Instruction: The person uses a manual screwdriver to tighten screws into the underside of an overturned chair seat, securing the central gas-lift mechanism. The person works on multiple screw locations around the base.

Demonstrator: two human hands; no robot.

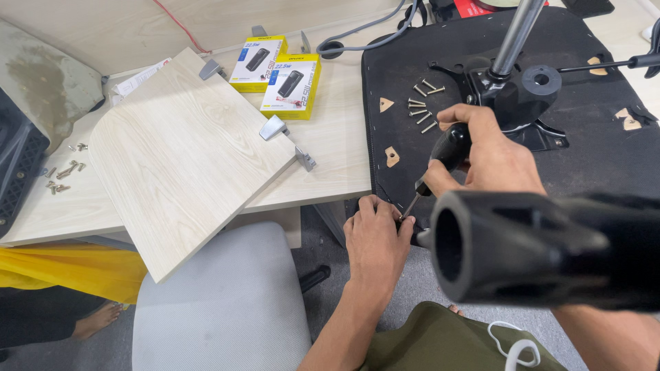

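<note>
My right hand [489, 152] grips the black handle of a screwdriver [447, 150], its shaft slanting down to the left. My left hand [377, 237] steadies the screwdriver tip at the near edge of an upturned black chair seat [591, 144] lying on the desk. A black metal bracket with a grey gas cylinder [514, 34] stands bolted on the seat. Several loose screws [423, 106] lie on the seat, just beyond my right hand. A black plastic tube-shaped chair part [529, 251] fills the near right and hides part of my right forearm.
A pale wood panel [182, 154] with metal brackets lies tilted on the desk. Two yellow boxes [275, 72] sit behind it. More screws [63, 168] lie at the left. A grey chair seat [220, 302] stands below the desk. Another person's bare foot [96, 319] shows at lower left.
</note>
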